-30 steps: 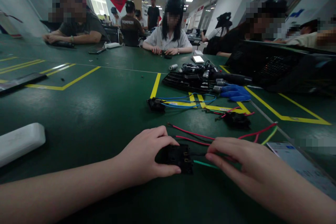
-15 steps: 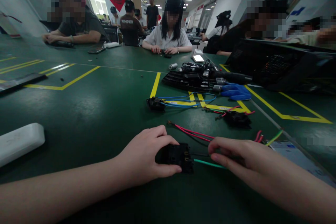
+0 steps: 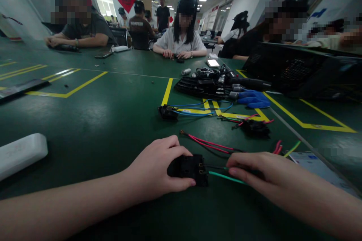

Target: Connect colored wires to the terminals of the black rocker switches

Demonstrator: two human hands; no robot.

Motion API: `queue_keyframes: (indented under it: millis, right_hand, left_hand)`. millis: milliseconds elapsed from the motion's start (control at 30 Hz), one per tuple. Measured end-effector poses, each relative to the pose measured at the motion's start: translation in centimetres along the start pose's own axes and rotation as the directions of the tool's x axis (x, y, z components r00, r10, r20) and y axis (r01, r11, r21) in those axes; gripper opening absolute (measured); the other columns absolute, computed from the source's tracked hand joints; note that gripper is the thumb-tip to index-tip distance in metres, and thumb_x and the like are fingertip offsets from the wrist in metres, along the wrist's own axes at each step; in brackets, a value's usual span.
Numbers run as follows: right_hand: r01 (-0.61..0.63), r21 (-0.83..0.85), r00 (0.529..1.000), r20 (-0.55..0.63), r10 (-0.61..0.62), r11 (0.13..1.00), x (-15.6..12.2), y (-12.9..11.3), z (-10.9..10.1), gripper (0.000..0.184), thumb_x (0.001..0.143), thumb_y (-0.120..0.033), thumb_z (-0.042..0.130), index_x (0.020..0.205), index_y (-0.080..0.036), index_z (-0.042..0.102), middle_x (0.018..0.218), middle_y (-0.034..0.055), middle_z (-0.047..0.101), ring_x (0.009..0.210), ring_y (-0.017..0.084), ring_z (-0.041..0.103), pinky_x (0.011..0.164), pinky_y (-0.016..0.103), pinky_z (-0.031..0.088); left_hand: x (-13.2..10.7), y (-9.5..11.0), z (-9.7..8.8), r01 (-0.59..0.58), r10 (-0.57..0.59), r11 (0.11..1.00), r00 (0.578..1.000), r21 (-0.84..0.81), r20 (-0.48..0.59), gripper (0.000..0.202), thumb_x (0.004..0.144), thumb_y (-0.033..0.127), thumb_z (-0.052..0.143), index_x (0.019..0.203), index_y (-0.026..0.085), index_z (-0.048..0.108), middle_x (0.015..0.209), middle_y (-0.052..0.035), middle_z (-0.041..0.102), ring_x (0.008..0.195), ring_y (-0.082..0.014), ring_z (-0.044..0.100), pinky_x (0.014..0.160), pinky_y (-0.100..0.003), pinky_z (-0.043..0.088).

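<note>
My left hand [image 3: 165, 165] is closed around a black plastic connector block [image 3: 195, 170] that lies on the green table. Small brass-coloured contacts show at the block's right end. A green wire [image 3: 226, 177] and a thin dark wire [image 3: 216, 167] run out of that end to the right. My right hand [image 3: 251, 167] pinches the dark wire between thumb and fingertips, while the green wire passes beneath the hand. Just behind my right fingers lies a bundle of red wires [image 3: 209, 143], partly covered by the hand.
Farther back lie a block with blue wires [image 3: 168, 112], another dark block [image 3: 256, 128], black cables [image 3: 212, 73] and a blue glove [image 3: 253, 98]. A white case [image 3: 24, 152] sits at left, a printed sheet [image 3: 319, 169] at right. Co-workers sit across the table.
My right hand has shifted slightly right along the dark wire, leaving more of it visible. The left hand and the block have stayed put.
</note>
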State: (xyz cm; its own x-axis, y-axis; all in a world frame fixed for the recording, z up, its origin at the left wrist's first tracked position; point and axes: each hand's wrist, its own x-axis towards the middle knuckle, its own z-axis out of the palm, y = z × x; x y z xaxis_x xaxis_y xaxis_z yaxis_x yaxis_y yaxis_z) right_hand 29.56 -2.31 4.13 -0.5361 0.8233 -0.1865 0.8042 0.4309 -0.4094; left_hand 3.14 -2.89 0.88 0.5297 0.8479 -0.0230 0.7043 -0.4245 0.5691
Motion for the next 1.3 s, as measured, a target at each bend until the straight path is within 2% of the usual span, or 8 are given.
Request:
queue_keyframes:
  millis: [100,267,433,533,767,1100,1200,1300]
  right_hand:
    - [0.003,0.06,0.999,-0.042,0.0,0.998,-0.4,-0.1,-0.7,0.024,0.091,-0.037,0.046,0.088,-0.027,0.068,0.082,0.0006,0.073,0.07,0.019,0.068,0.059,0.028,0.051]
    - [0.04,0.034,0.99,-0.137,-0.035,0.999,-0.8,-0.3,-1.0,0.023,0.092,-0.04,0.048,0.083,-0.029,0.066,0.076,-0.0017,0.071,0.062,0.016,0.066,0.053,0.026,0.048]
    - [0.062,-0.058,0.992,-0.102,-0.067,0.996,-0.2,-0.4,-0.4,0.02,0.088,-0.03,0.048,0.074,-0.026,0.063,0.064,-0.001,0.068,0.054,0.017,0.064,0.044,0.025,0.042]
    - [0.059,-0.094,0.989,-0.129,-0.071,0.994,-0.1,-0.5,-0.1,0.021,0.088,-0.029,0.047,0.075,-0.027,0.063,0.065,-0.0007,0.069,0.056,0.018,0.066,0.045,0.026,0.043]
    - [0.162,-0.113,0.919,-0.344,-0.192,0.98,-0.8,-1.2,-0.6,0.016,0.09,-0.028,0.049,0.082,-0.027,0.063,0.071,-0.0015,0.07,0.057,0.015,0.066,0.048,0.025,0.045]
    - [0.132,-0.231,0.959,-0.214,-0.183,0.964,-0.1,-0.3,0.4,0.017,0.091,-0.025,0.047,0.082,-0.027,0.061,0.066,-0.0038,0.069,0.052,0.016,0.065,0.046,0.027,0.039]
    - [0.141,-0.213,0.929,-0.308,-0.203,0.967,-0.4,-0.7,0.3,0.018,0.094,-0.03,0.046,0.089,-0.027,0.064,0.068,-0.0032,0.07,0.053,0.016,0.065,0.046,0.027,0.04]
    - [0.135,-0.202,0.871,-0.443,-0.213,0.97,-0.5,-1.3,0.2,0.022,0.097,-0.035,0.043,0.094,-0.027,0.064,0.071,-0.002,0.071,0.053,0.015,0.065,0.046,0.025,0.042]
  left_hand:
    - [0.0,0.0,0.1,0.0,0.0,1.0,1.0,-0.001,0.005,0.038,0.075,0.04,0.078,0.108,0.024,0.069,0.097,-0.0025,0.057,0.089,-0.022,0.058,0.082,-0.038,0.048]
    - [0.1,-0.3,0.3,-0.008,0.008,1.0,1.0,-0.011,-0.009,0.038,0.074,0.04,0.078,0.108,0.026,0.069,0.098,-0.0021,0.056,0.089,-0.0215,0.058,0.082,-0.038,0.047]
    - [0.1,-0.2,0.1,-0.004,0.004,1.0,1.0,0.002,0.005,0.037,0.075,0.04,0.077,0.108,0.025,0.069,0.098,-0.002,0.056,0.089,-0.0212,0.058,0.082,-0.037,0.048]
    - [0.2,0.1,-0.2,0.013,-0.013,1.0,0.999,0.004,0.034,0.038,0.075,0.038,0.077,0.109,0.024,0.069,0.099,-0.0028,0.056,0.09,-0.0224,0.058,0.084,-0.039,0.048]
    - [0.1,0.4,-0.4,0.029,-0.029,1.0,0.999,0.001,0.045,0.037,0.075,0.035,0.078,0.109,0.025,0.069,0.098,-0.0026,0.056,0.09,-0.0226,0.058,0.083,-0.04,0.048]
    - [0.2,0.2,-0.1,0.02,-0.02,1.0,0.999,0.018,0.03,0.039,0.074,0.038,0.079,0.11,0.026,0.069,0.099,-0.0027,0.056,0.09,-0.0222,0.058,0.083,-0.039,0.049]
    - [0.1,0.2,0.0,0.008,-0.008,1.0,1.0,0.016,0.021,0.038,0.074,0.039,0.078,0.109,0.026,0.069,0.097,-0.0024,0.057,0.089,-0.0217,0.058,0.082,-0.037,0.049]
    - [0.1,0.2,-0.1,0.006,-0.006,1.0,1.0,0.01,0.022,0.038,0.075,0.039,0.078,0.11,0.026,0.069,0.097,-0.0022,0.057,0.088,-0.0212,0.058,0.082,-0.037,0.049]
